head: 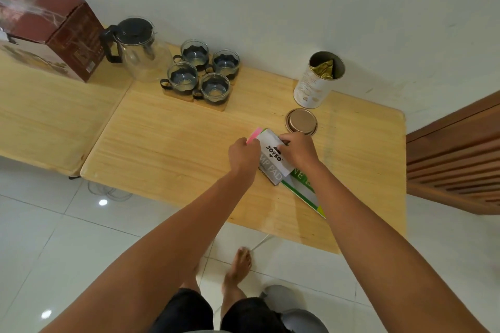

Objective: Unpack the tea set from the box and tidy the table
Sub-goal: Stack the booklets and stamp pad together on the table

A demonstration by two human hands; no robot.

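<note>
While a bare foot (pixel 238 265) stands on the white tiled floor (pixel 67 238) just short of the bench (pixel 176 149), both forearms reach over its near edge toward a small white carton (pixel 273 155) printed with black lettering. That carton is the landmark for everything else. Under its near right corner lies a flat green and white packet (pixel 305 192), which sticks out toward the bench edge. The left hand (pixel 243 155) curls its fingers on the carton's left side, where a pink strip (pixel 253 134) shows at the far corner; whether the fingers pinch the strip or the carton itself cannot be told. The right hand (pixel 299 151) pinches the carton's right far edge. Just beyond the carton on the right, a round gold lid (pixel 301 121) lies flat, and farther that way stands an open white tin (pixel 316 81) with gold foil inside. Beyond the carton on the left, four glass cups (pixel 201 73) sit close together on wooden coasters. A glass teapot (pixel 140 48) with a black lid stands beside them, farther left. Farthest left rests the dark red box (pixel 51 27).
</note>
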